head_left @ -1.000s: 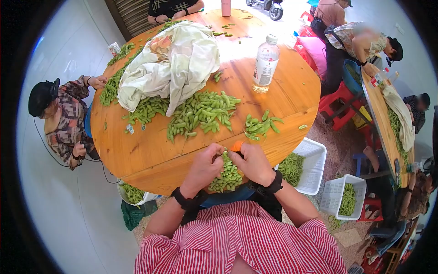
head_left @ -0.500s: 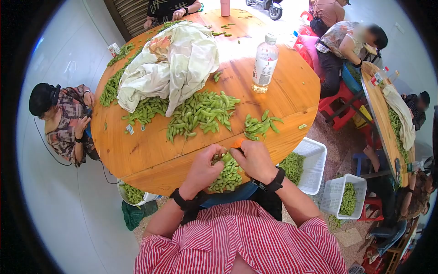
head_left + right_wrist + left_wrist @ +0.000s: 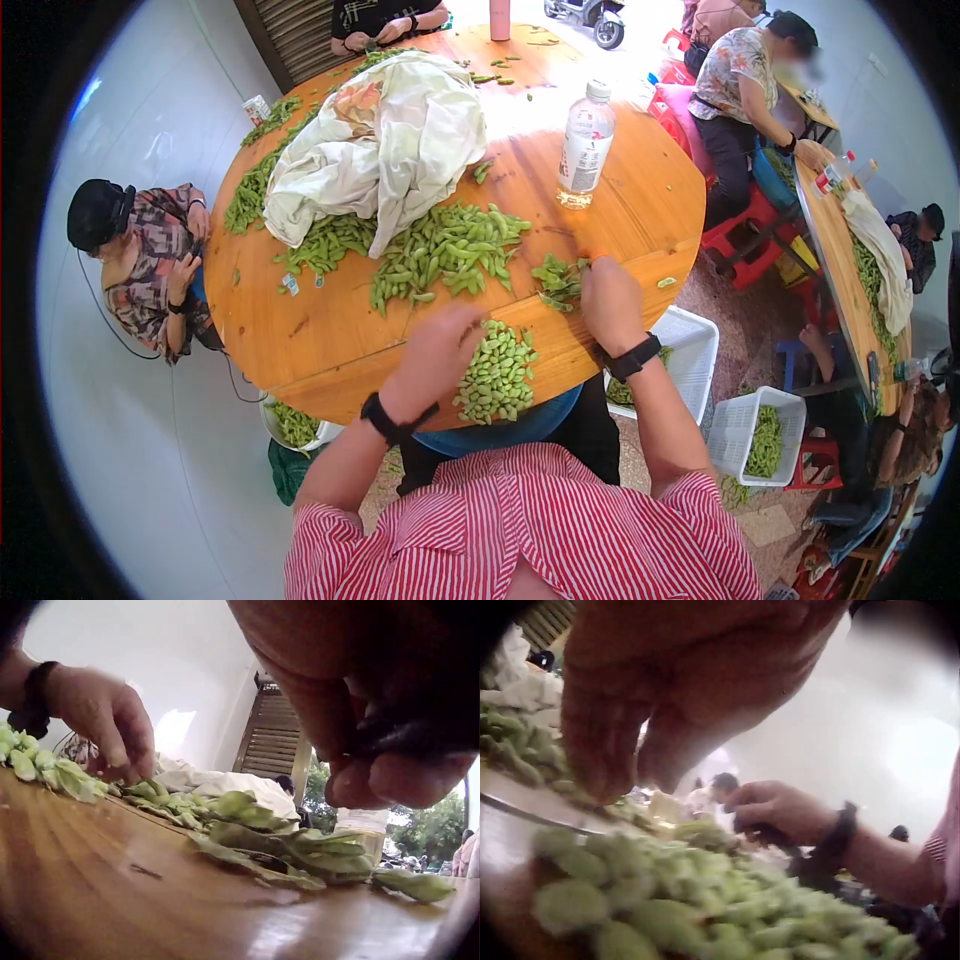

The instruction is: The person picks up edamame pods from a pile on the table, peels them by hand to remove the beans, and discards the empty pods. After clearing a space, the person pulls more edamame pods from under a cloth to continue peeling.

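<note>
My left hand (image 3: 430, 365), blurred in the head view, is raised beside a heap of shelled green beans (image 3: 497, 372) at the table's near edge. Its fingers (image 3: 604, 761) point loosely down above the table in the left wrist view and hold nothing visible. Farther right, my right hand (image 3: 612, 300) hovers by a small pile of flattened green pods (image 3: 555, 278). In the right wrist view its bent fingertips (image 3: 394, 780) hang over those pods, apart from them. A dark piece (image 3: 420, 727) covers part of that hand, and a bit of orange shows at its fingertips in the head view.
Full edamame pods (image 3: 445, 255) lie mid-table before a bunched white cloth (image 3: 385, 150). A plastic bottle (image 3: 585, 145) stands at the right. Under the edge are a blue basin (image 3: 545, 420) and a white basket (image 3: 690, 350). Another person (image 3: 140, 260) sits at the left.
My hands were together over the shelled beans and have separated. The left moved left; the right moved up and right to the small pod pile. The bean heap is now uncovered.
</note>
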The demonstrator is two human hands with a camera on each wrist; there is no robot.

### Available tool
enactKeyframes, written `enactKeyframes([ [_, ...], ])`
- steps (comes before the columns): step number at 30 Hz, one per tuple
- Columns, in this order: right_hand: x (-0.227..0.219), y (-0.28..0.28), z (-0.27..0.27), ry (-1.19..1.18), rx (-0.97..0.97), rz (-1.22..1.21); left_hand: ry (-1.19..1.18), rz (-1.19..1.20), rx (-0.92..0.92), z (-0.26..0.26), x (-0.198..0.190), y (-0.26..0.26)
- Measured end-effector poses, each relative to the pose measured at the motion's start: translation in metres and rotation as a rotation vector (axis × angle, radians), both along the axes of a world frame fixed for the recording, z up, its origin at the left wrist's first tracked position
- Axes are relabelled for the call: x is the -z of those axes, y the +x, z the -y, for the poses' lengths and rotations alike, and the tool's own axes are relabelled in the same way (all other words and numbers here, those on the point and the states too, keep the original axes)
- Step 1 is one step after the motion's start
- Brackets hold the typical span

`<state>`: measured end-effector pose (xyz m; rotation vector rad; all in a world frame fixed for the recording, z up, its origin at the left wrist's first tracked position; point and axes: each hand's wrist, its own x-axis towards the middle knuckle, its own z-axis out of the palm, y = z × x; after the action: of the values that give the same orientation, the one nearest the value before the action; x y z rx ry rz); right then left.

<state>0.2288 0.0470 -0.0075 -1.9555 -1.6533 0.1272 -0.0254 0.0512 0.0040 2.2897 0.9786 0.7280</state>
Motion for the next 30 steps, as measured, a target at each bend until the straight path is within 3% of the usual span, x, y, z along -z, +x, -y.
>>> enactKeyframes([
  [2,-0.009,-0.003,0.004,-0.022,0.013,-0.014,0.079,-0.083,-0.172,-0.024,0.009,0.001],
  [4,-0.01,-0.006,0.009,-0.044,0.028,-0.026,0.129,-0.185,-0.212,-0.036,0.011,0.001],
  [6,-0.005,-0.012,0.018,0.014,-0.153,-0.157,0.177,-0.287,-0.25,-0.043,0.012,0.001],
  [8,-0.008,-0.024,0.027,-0.05,-0.2,-0.152,0.123,-0.4,-0.305,-0.048,0.014,0.0],
  [11,0.004,-0.036,0.03,-0.065,-0.386,-0.153,0.152,-0.391,-0.31,-0.047,0.018,-0.003],
  [15,0.01,-0.045,0.032,-0.067,-0.488,-0.198,0.123,-0.257,-0.354,-0.048,0.024,-0.011],
  [17,0.015,-0.047,0.031,-0.033,-0.549,-0.229,-0.511,0.248,-0.446,-0.05,0.017,-0.014],
  [18,0.013,-0.049,0.032,-0.035,-0.55,-0.229,-0.512,0.248,-0.447,-0.048,0.012,-0.015],
  [20,0.005,-0.053,0.033,-0.04,-0.486,-0.368,-0.814,0.492,-0.4,-0.042,-0.001,-0.017],
  [23,0.0,-0.056,0.032,-0.097,-0.403,-0.467,-0.936,0.581,-0.333,-0.022,-0.006,-0.007],
  [30,-0.004,-0.054,0.032,-0.157,-0.419,-0.673,-0.947,0.503,-0.193,0.006,-0.008,0.006],
])
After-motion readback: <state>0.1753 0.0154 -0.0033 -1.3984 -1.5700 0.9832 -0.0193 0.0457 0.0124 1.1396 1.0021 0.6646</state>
